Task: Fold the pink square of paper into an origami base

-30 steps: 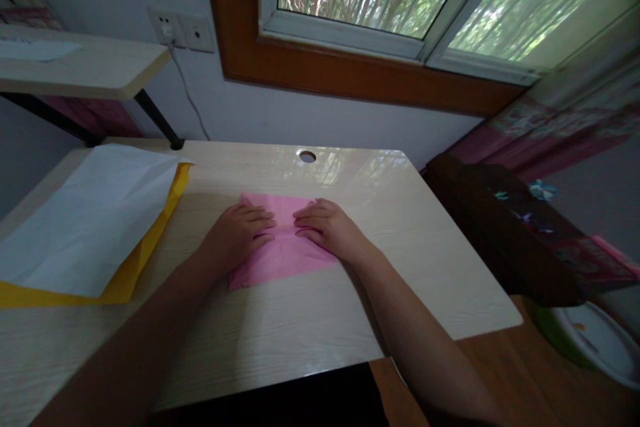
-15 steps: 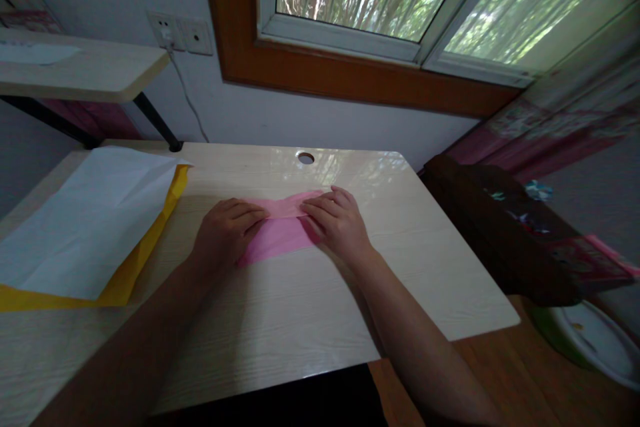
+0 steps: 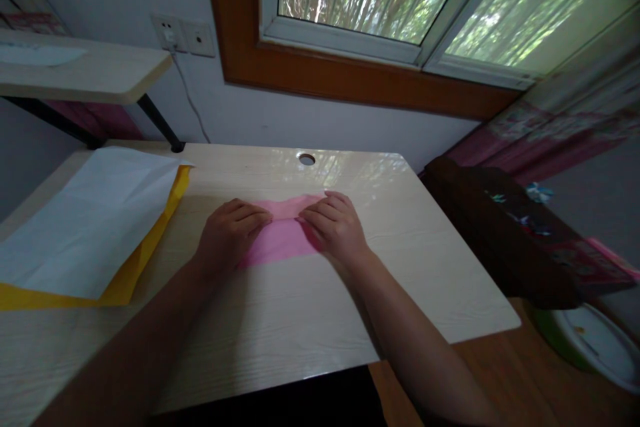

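Observation:
A sheet of pink paper (image 3: 280, 240) lies on the desk, with a lighter pink strip folded over along its far part. My left hand (image 3: 231, 230) pinches the fold line from the left, fingers bent and thumb hidden beneath them. From the right, my right hand (image 3: 336, 223) pinches the same fold, its fingertips close to those of the left. A short stretch of the crease shows between the two hands. Both hands cover the side edges of the paper.
White paper (image 3: 95, 213) lies over a yellow sheet (image 3: 145, 260) on the desk's left. A raised shelf (image 3: 125, 80) on black legs stands at the back left. The desk (image 3: 425, 280) has a round cable hole (image 3: 307, 159) near the wall. A dark cabinet (image 3: 480, 220) stands right.
Both hands have shifted slightly inward along the fold, and their fingertips are nearer each other. The paper remains in about the same place.

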Tool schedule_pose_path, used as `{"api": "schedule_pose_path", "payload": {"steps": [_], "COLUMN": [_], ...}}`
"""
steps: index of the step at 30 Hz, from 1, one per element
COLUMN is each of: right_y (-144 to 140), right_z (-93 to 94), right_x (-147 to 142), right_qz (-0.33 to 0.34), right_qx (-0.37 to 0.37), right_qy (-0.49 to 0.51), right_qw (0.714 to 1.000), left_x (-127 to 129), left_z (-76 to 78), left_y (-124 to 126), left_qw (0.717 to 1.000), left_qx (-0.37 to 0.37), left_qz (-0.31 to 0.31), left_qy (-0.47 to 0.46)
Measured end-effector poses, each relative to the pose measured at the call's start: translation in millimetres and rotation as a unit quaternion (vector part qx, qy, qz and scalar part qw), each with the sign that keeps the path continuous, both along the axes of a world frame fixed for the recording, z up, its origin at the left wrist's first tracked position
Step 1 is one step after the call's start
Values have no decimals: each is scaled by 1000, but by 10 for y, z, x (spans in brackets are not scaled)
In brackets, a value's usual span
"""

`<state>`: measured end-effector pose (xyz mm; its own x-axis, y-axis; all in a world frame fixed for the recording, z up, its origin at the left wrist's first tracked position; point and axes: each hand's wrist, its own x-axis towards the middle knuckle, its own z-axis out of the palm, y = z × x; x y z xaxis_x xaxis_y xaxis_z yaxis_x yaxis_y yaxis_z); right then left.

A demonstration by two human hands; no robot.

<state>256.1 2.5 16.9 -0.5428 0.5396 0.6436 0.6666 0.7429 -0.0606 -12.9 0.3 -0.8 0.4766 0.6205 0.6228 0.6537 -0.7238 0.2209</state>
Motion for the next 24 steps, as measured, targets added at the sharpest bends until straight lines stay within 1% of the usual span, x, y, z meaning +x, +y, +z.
{"api": "schedule_pose_path", "payload": {"steps": [5, 8, 11, 15, 20, 24], "right_y": [108, 155, 171, 153, 132, 145], "right_z": [-43, -70, -75, -54, -22, -27], "right_x": [293, 378, 385, 367, 369, 376], "right_qz": [-37, -33, -27, -30, -64, -72], "right_qx": [11, -13, -61, -112, -141, -159], "right_qy": [41, 56, 92, 160, 244, 286], "right_qw": [998, 998, 994, 980, 957, 942], "left_x": [-47, -56, -72, -108, -146, -165], "left_z": [12, 14, 15, 30, 45, 43], "left_y": [18, 23, 33, 55, 80, 102], "left_qw": [999, 998, 996, 990, 976, 955], "left_qx": [-12, -31, -56, -84, -130, -180], "left_qz": [28, 33, 42, 54, 69, 93], "left_qy": [-24, -40, -61, -101, -160, -218]}}
